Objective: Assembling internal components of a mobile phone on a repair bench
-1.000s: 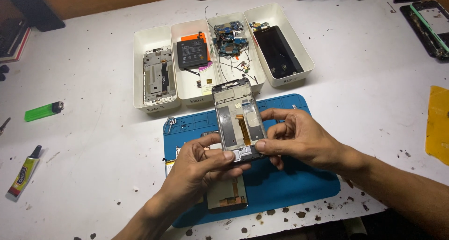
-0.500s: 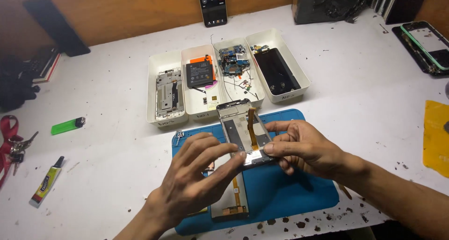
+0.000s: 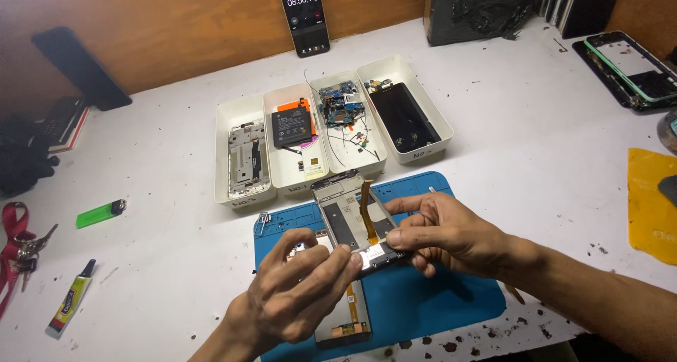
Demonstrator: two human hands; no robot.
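I am pinching the phone frame point(image 3: 356, 224) with my left hand point(image 3: 300, 291) and right hand point(image 3: 444, 231) over the blue mat point(image 3: 451, 302), probably best pressing its near end evenly.

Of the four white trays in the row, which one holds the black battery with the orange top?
The second tray from the left: its black battery has an orange top. The others hold a metal frame, circuit boards and a black panel.
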